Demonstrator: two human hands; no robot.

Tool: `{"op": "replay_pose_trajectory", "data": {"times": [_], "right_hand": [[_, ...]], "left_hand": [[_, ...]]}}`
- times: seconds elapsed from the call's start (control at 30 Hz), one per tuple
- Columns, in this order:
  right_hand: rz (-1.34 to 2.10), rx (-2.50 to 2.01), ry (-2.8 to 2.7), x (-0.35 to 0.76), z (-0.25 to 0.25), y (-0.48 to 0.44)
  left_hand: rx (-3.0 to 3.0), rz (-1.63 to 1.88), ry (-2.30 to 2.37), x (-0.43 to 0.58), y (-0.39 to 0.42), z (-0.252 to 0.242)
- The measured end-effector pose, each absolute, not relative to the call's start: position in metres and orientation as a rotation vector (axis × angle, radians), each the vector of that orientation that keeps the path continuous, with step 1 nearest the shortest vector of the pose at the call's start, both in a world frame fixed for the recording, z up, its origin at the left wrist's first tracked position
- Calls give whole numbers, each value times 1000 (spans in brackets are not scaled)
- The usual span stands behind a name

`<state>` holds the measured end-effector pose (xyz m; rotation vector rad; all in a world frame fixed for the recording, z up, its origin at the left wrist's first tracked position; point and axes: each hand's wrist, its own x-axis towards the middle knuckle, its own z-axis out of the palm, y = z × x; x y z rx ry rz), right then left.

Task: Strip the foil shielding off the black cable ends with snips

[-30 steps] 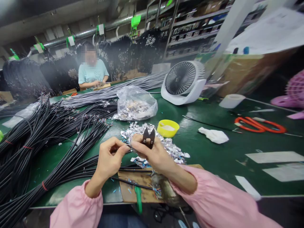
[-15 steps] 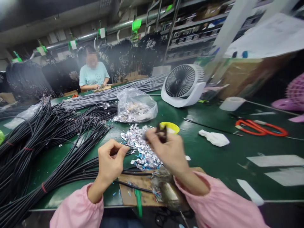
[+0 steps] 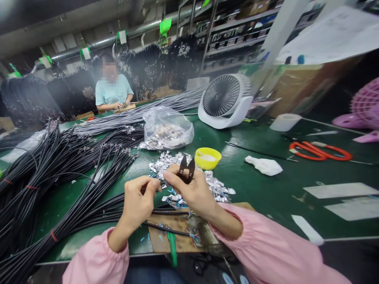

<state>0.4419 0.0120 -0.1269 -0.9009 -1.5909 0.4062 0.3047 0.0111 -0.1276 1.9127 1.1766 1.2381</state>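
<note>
My left hand (image 3: pixel 139 201) is closed in a pinch on the end of a black cable, most of which the fingers hide. Close to its right, my right hand (image 3: pixel 191 193) grips a pair of black thread snips (image 3: pixel 187 169), blades pointing up and apart. Thumb and forefinger of that hand meet near the cable end; whether they touch it I cannot tell. Below and behind both hands spreads a heap of silver foil scraps (image 3: pixel 219 185) with blue bits. From the left, a bundle of black cables (image 3: pixel 77 213) runs under my left hand.
A yellow bowl (image 3: pixel 208 158), a clear bag of scraps (image 3: pixel 168 132) and a white fan (image 3: pixel 223 100) stand beyond my hands. Orange-handled scissors (image 3: pixel 319 151) lie at right. Cable ends rest on a brown board (image 3: pixel 160 238). A person (image 3: pixel 114 92) sits across the table.
My right hand has moved left and slightly down, close to my left hand, and the snips now show clearly. The left hand stays nearly in place.
</note>
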Motion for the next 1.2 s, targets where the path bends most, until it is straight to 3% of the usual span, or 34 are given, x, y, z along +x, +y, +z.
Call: {"op": "replay_pose_trajectory", "data": {"times": [0.1,0.2,0.43,0.67,0.97,1.2], "right_hand": [[74,-942,-1571,438,-127,9],[9,-942,-1538,438,-126,10],[721,-882,-910,460,-120,32],[213,-936,-1389,445,-126,18],[450,-859,-1599,452,-123,22],[385,-815,-1647,453,-122,19]], "left_hand": [[2090,1384,1255,308,9,-132],[2170,1433,1259,310,8,-135],[1855,1349,1248,305,15,-134],[1708,1395,1162,304,20,-141],[1817,1280,1092,301,15,-130],[1869,1232,1091,301,10,-122]]}}
